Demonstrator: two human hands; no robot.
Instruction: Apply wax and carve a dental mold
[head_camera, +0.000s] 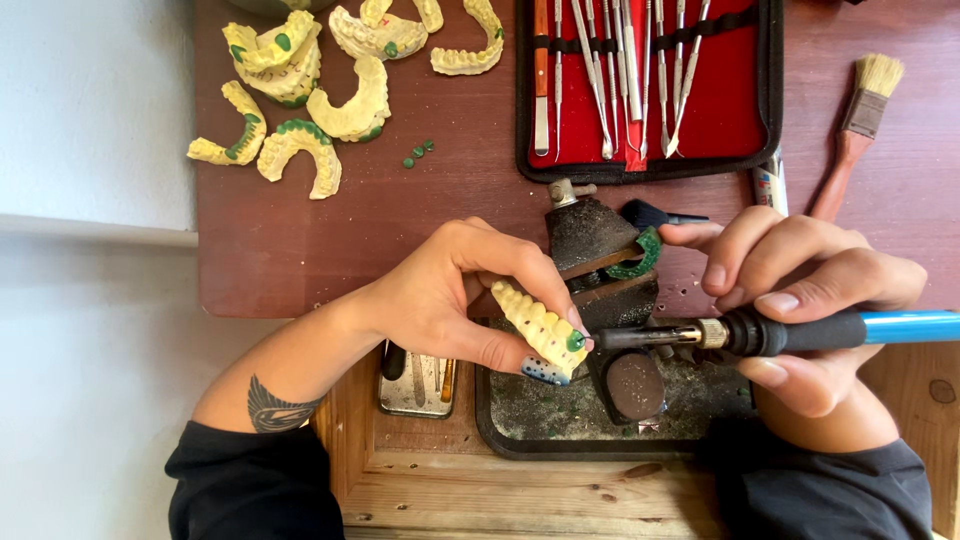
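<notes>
Your left hand (450, 300) pinched a yellow dental cast (538, 328) over the dark tray (500, 425). Your right hand (810, 300) gripped a heated wax tool (760, 332), its tip touching the cast's green wax; other casts (300, 90) lay well apart on the table (440, 210).

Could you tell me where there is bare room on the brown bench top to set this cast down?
Bare patch on the brown bench top, between the pile of casts and the left hand. Crowded around the tool case and bench peg.
</notes>
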